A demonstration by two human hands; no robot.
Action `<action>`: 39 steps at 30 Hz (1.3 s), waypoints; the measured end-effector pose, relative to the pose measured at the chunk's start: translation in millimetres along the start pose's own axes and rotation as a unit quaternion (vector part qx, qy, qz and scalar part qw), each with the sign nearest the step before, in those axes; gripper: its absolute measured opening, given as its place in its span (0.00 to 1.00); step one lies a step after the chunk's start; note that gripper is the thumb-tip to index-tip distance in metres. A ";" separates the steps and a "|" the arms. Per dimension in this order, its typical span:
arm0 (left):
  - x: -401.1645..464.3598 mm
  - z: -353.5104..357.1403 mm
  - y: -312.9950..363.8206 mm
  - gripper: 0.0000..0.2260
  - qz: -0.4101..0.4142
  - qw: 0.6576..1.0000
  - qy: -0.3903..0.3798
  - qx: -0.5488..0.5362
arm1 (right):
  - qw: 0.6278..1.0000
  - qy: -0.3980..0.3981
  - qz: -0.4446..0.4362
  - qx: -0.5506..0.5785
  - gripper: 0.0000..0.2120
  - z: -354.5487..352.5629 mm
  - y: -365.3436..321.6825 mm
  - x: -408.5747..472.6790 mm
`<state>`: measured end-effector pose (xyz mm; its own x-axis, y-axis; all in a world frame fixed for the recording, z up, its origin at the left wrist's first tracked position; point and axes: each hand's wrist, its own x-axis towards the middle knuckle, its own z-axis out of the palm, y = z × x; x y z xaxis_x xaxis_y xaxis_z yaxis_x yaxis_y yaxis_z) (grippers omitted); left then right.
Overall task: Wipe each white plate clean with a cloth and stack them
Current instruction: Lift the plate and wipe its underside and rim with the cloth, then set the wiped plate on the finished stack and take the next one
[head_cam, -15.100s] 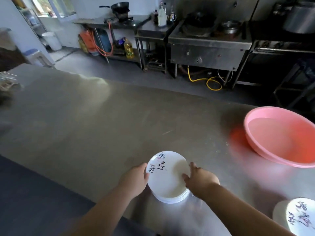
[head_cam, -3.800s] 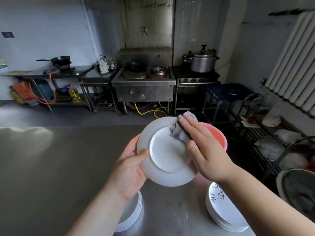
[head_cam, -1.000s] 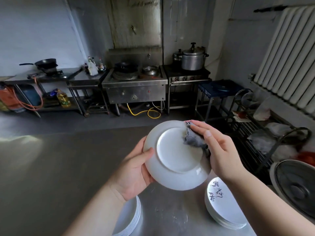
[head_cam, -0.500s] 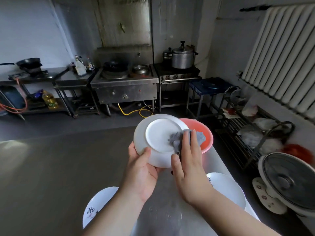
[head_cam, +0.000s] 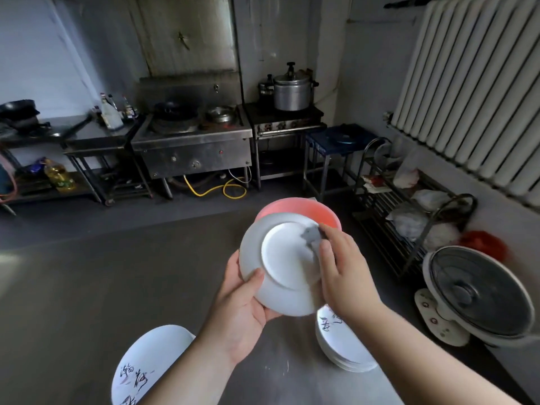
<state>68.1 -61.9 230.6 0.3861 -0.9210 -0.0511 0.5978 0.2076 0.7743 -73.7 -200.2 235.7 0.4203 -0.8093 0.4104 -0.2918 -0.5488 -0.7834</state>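
Showing underside to camera: white plate (head_cam: pixel 280 267), tilted, held up over steel table (head_cam: pixel 87 287), frame centre.
- Left hand (head_cam: pixel 242 305): grips plate at its 7 o'clock edge; thumb on the back face, fingers curled behind the rim.
- Right hand (head_cam: pixel 344 273): fingers bent, pressing grey cloth (head_cam: pixel 311 238) onto plate at approx 2 o'clock of the foot ring; cloth bunched under fingertips, partly hidden.
- Pink basin (head_cam: pixel 304 207): directly behind plate at 12 o'clock, mostly covered by it; contents can't tell.
- Plate stack w/ brush lettering (head_cam: pixel 342 343): on table at 5 o'clock of held plate, below right wrist.
- Second plate stack, also lettered (head_cam: pixel 146 366): on table at 7 o'clock, partly behind left forearm.
- Electric fan (head_cam: pixel 479 293): on floor at 3 o'clock, off table edge.
- Wire rack (head_cam: pixel 388 206): at 2 o'clock, w/ bags.
- Stove unit (head_cam: pixel 193 144) and pressure cooker (head_cam: pixel 292 90): far wall, 11–12 o'clock.
- Radiator (head_cam: pixel 479 92): on wall at 1–2 o'clock.
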 end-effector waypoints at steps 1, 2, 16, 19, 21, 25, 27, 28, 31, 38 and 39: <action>0.6 0.4 -1.5 0.25 -0.015 1.000 -0.008 0.017 | 0.999 -0.013 0.028 -0.021 0.22 -13.8 7.5 8.9; 1.6 0.8 -3.1 0.25 -0.030 0.999 -0.012 0.035 | 0.997 -0.037 0.049 -0.046 0.20 -27.7 16.8 14.8; 49.5 31.1 -106.8 0.17 -0.200 0.947 0.011 0.252 | 0.844 -0.359 0.391 -0.076 0.40 -128.2 162.4 1.7; 62.2 53.5 -129.5 0.22 -0.170 0.945 0.083 0.267 | 0.810 -0.327 0.480 0.075 0.48 -135.1 188.8 6.3; 69.5 58.4 -140.2 0.33 -0.198 0.941 0.103 0.252 | 0.803 -0.328 0.475 0.146 0.44 -138.1 201.3 8.7; 77.8 53.5 -161.2 0.37 -0.251 0.914 0.120 0.294 | 0.875 -0.288 0.374 0.108 0.08 -133.6 219.8 5.3; 78.1 51.7 -169.4 0.29 -0.261 0.861 0.119 0.419 | 0.888 -0.293 0.348 0.072 0.04 -128.9 227.9 3.2; 78.2 49.7 -174.5 0.23 -0.265 0.830 0.106 0.479 | 0.889 -0.303 0.340 0.052 0.07 -126.1 231.5 2.2; 79.1 36.3 -188.6 0.11 -0.273 0.745 0.102 0.600 | 0.880 -0.364 0.306 -0.012 0.10 -117.0 240.4 0.7; 78.9 23.1 -216.9 0.26 -0.252 0.620 0.141 0.730 | 0.861 -0.436 0.219 -0.142 0.12 -101.0 251.9 5.2; 79.1 22.2 -219.4 0.28 -0.253 0.597 0.145 0.747 | 0.859 -0.441 0.214 -0.150 0.13 -99.8 251.7 6.9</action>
<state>-48.1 -187.7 70.7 0.6560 -0.6012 -0.4563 -0.5220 -0.7981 0.3010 -229.9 -364.8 88.0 0.6686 -0.5495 -0.5011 -0.7336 -0.3769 -0.5655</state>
